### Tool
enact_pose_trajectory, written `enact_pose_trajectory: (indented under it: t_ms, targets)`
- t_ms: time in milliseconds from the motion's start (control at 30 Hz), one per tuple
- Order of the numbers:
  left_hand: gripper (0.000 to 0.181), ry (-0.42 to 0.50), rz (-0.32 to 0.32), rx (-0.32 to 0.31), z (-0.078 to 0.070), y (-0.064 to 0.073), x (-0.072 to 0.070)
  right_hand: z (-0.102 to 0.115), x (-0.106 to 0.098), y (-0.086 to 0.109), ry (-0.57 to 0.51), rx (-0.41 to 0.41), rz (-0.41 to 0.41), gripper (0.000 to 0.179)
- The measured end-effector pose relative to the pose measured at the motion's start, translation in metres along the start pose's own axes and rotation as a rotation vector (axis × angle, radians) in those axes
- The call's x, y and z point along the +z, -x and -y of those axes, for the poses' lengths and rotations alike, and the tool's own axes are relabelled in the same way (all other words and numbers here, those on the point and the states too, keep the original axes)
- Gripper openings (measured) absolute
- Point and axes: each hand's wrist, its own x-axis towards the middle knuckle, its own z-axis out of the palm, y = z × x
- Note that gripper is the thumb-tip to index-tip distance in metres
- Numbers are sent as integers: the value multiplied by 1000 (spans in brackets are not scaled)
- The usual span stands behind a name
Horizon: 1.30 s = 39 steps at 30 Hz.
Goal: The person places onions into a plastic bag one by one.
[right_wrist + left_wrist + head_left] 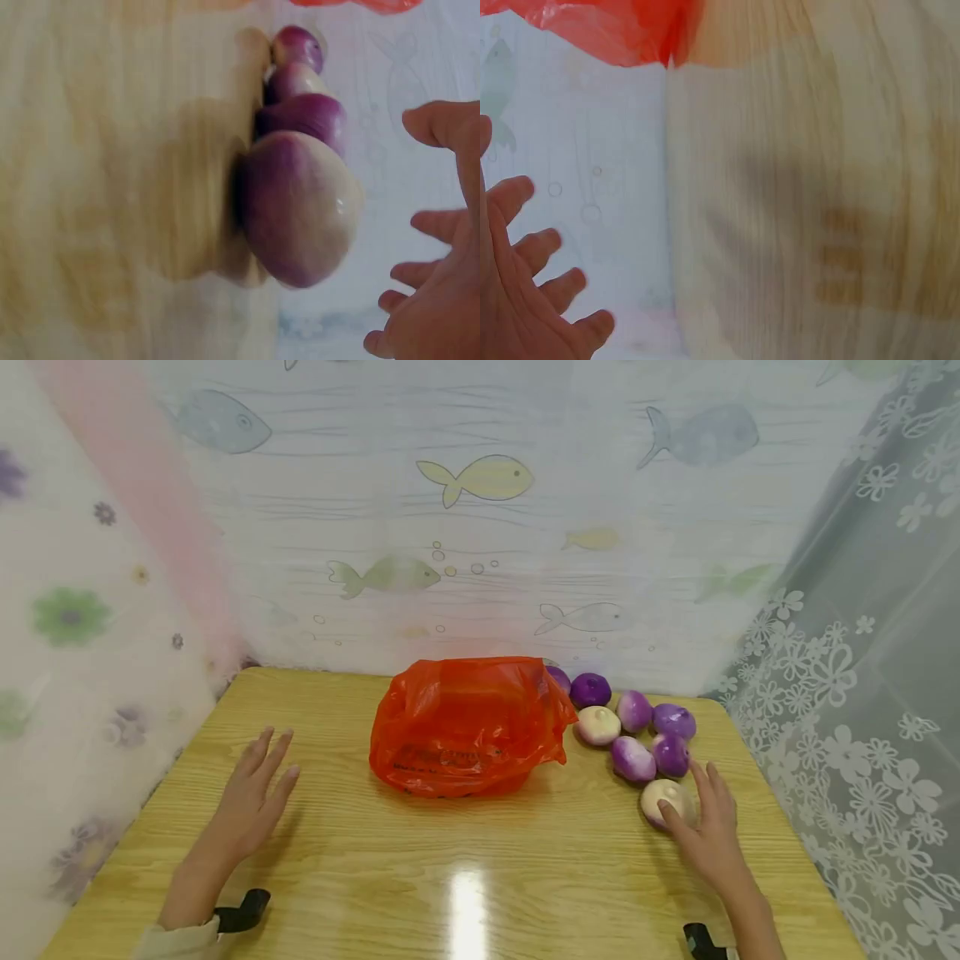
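Observation:
Several purple-and-white turnips point(633, 759) lie grouped on the right side of the table. My right hand point(708, 835) hovers by the nearest, paler turnip point(662, 802), with thumb and fingers spread. In the right wrist view, a gap shows between that hand point(442, 262) and the big turnip point(300, 210). A crumpled red plastic bag point(465, 727) with dark print sits at the middle back; what it contains is hidden. Off to the left of the bag, my left hand point(251, 806) is held above the table, fingers apart and holding nothing.
The wood-grain table point(360, 877) meets a fish-patterned curtain point(480, 552) along its back edge. A flowered sheet point(97, 693) hangs at the left, and a lacy curtain point(862, 735) at the right. One turnip point(557, 678) is partly behind the bag.

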Motion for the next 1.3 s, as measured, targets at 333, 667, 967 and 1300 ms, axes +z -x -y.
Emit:
enact_pose_trajectory:
  t_ms: [333, 667, 967, 1300]
  targets:
    - [57, 178, -5, -37, -40, -22, 16, 6, 6, -3, -31, 225, 46, 87]
    - [51, 275, -135, 28, -87, -48, 37, -3, 3, -6, -41, 353, 194, 98]
    - [47, 407, -262, -41, -107, -63, 59, -11, -3, -9, -39, 432, 274, 96]
    - [61, 578, -328, -166, -103, -69, 80, -14, -6, -8, -34, 407, 275, 99]
